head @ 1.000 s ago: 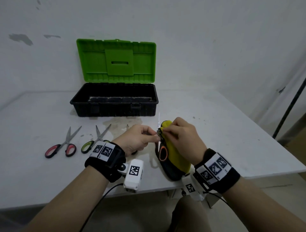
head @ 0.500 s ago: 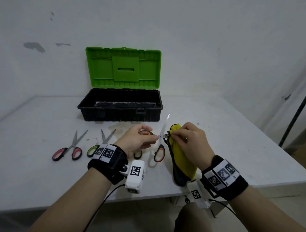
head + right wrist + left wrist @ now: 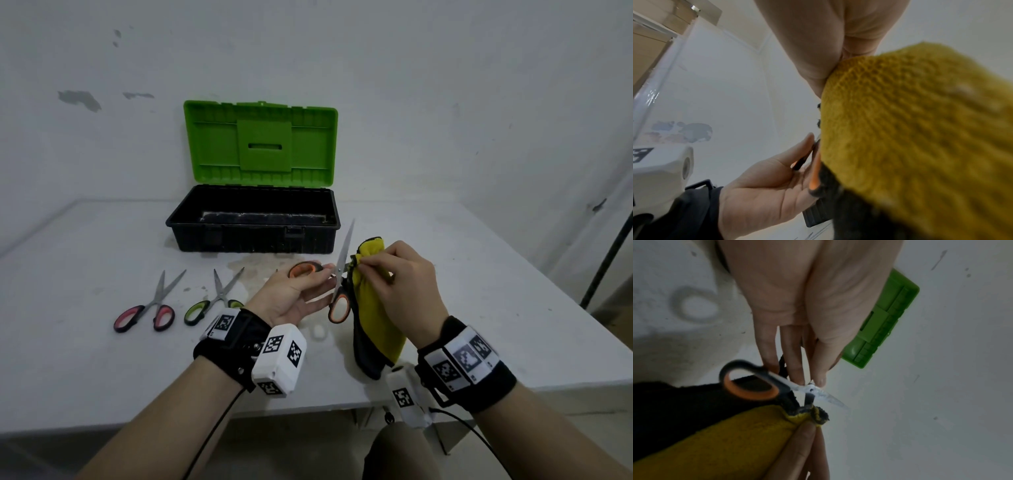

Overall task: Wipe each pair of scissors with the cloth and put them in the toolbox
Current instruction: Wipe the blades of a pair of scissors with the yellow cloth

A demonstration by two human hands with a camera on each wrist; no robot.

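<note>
1. Since a second ago the orange-handled scissors [image 3: 337, 287] have swung open, one blade now pointing up toward the toolbox [image 3: 253, 222].
2. Left hand [image 3: 291, 294], palm up, holds the scissors near the pivot between thumb and fingertips.
3. Right hand [image 3: 407, 287] pinches the yellow cloth [image 3: 373, 308] just beside the pivot; whether cloth touches blade is hard to tell.
4. Cloth's lower end hangs to the table [image 3: 479, 308].
5. Red-handled scissors [image 3: 145, 310] and green-handled scissors [image 3: 212, 299] lie on the table, left of the hands.
6. Toolbox stands open, green lid [image 3: 260, 142] upright.
</note>
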